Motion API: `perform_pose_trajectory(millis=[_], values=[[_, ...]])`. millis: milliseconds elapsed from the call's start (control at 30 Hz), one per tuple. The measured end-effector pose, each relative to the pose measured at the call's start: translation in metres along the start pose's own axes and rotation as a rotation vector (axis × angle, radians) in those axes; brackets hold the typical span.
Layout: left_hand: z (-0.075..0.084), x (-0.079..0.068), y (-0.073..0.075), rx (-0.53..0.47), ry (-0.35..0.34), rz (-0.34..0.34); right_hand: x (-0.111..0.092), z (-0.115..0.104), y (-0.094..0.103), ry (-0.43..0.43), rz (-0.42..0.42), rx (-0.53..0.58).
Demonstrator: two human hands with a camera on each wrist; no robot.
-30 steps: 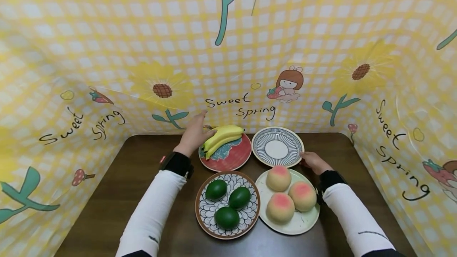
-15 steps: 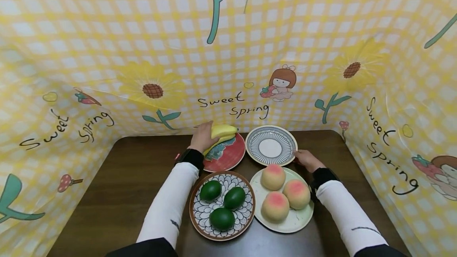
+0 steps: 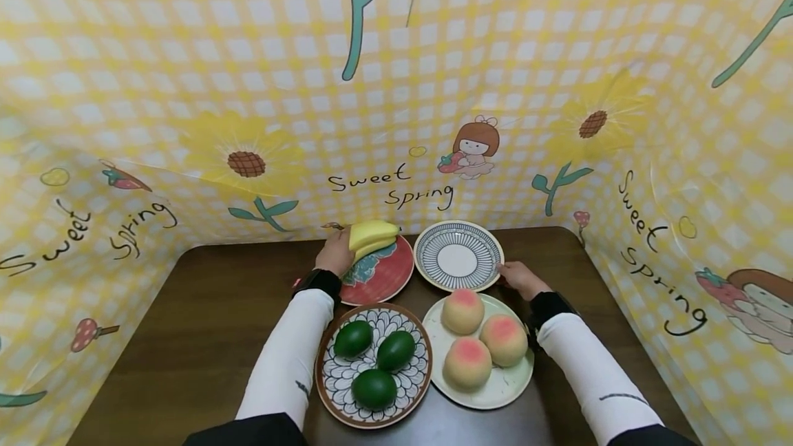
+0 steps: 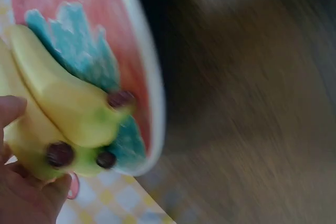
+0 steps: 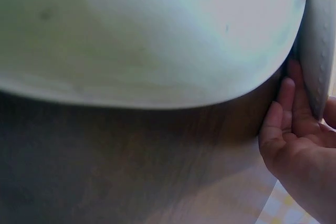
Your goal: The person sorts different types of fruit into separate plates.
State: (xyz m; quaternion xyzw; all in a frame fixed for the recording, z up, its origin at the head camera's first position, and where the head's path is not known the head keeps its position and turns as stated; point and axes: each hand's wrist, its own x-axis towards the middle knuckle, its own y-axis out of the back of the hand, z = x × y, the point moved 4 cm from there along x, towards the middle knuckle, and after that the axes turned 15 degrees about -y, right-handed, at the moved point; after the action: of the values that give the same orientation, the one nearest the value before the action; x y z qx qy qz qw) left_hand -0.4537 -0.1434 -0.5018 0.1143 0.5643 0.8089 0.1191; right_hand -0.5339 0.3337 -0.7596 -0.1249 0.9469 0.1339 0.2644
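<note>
My left hand point(image 3: 334, 253) grips a bunch of yellow bananas point(image 3: 374, 237) by its left end, over a red plate point(image 3: 390, 277) with a teal pattern. In the left wrist view, fingers and thumb lie around the bananas point(image 4: 63, 93), near their dark tips. The red plate's rim point(image 4: 155, 93) shows beneath. At the back right, my right hand point(image 3: 523, 279) pinches the edge of a blue-striped white plate point(image 3: 427, 250). The right wrist view has the right hand point(image 5: 310, 153) with several fingers under that plate point(image 5: 318, 51), its rim between them and the thumb.
A brown-rimmed plate point(image 3: 322, 363) with three green avocado-like fruits point(image 3: 374, 389) stands in front. Beside it, a pale green plate point(image 3: 520, 374) bears three peaches point(image 3: 467, 363). A yellow checked cloth point(image 3: 396, 115) hangs behind and at both sides of the brown table point(image 3: 204, 336).
My left hand has come down from above onto the bananas' left end and taken hold of them. The right hand has stayed at the blue-striped plate's edge. The whole head view has shifted left.
</note>
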Motion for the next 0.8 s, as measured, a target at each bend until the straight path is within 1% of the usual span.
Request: perform_pose_trajectory(millis=[33,67,100,133,167,267,300,333,367,400,467,500,533,567,600,633,667,700,733,767,800], values=[[-0.002,0.000,0.000,0.002,0.003,0.005,0.005,0.003,0.001,0.007,-0.008,0.008],[-0.004,-0.001,0.000,0.010,-0.001,0.009,0.001,0.001,0.000,-0.015,0.001,0.006],[-0.006,-0.001,0.000,0.016,-0.007,0.010,-0.005,-0.004,-0.003,0.004,-0.014,0.002],[-0.006,-0.001,0.000,0.027,-0.020,0.012,-0.026,-0.016,-0.011,0.011,-0.013,0.002],[-0.006,-0.001,-0.001,0.038,-0.036,0.017,-0.050,-0.033,-0.020,0.001,0.005,-0.012],[-0.004,0.000,-0.002,0.062,-0.083,0.034,-0.128,-0.085,-0.048,-0.027,0.061,-0.057],[-0.002,0.001,-0.003,0.067,-0.094,0.041,-0.149,-0.100,-0.056,-0.037,0.082,-0.067],[-0.001,0.000,-0.003,0.076,-0.105,0.046,-0.168,-0.112,-0.063,-0.066,0.099,-0.072],[0.000,0.000,-0.004,0.089,-0.115,0.050,-0.164,-0.109,-0.061,-0.079,0.093,-0.071],[0.001,-0.001,-0.005,0.099,-0.124,0.059,-0.154,-0.101,-0.058,-0.081,0.086,-0.057],[0.002,0.000,-0.008,0.139,-0.145,0.085,-0.081,-0.051,-0.036,-0.092,0.081,-0.027],[0.002,0.000,-0.009,0.156,-0.153,0.092,-0.050,-0.029,-0.026,-0.094,0.075,-0.011],[0.002,0.001,-0.010,0.175,-0.162,0.100,-0.023,-0.011,-0.016,-0.074,0.053,-0.004],[0.002,0.001,-0.011,0.193,-0.171,0.114,-0.002,0.003,-0.009,-0.065,0.045,-0.002],[0.002,0.002,-0.012,0.198,-0.173,0.129,-0.007,0.001,-0.012,-0.052,0.051,-0.003],[0.002,0.003,-0.012,0.206,-0.175,0.139,-0.005,0.000,-0.011,-0.026,0.039,-0.011],[0.002,0.003,-0.012,0.204,-0.175,0.146,-0.028,-0.016,-0.017,0.011,0.020,-0.021],[0.003,0.003,-0.012,0.201,-0.174,0.150,-0.059,-0.036,-0.027,0.036,0.009,-0.026],[0.004,0.004,-0.012,0.200,-0.172,0.156,-0.077,-0.048,-0.032,0.049,0.001,-0.034],[0.005,0.004,-0.013,0.194,-0.167,0.163,-0.086,-0.055,-0.034,0.068,-0.003,-0.035],[0.006,0.004,-0.013,0.186,-0.161,0.165,-0.093,-0.059,-0.036,0.068,0.003,-0.038]])
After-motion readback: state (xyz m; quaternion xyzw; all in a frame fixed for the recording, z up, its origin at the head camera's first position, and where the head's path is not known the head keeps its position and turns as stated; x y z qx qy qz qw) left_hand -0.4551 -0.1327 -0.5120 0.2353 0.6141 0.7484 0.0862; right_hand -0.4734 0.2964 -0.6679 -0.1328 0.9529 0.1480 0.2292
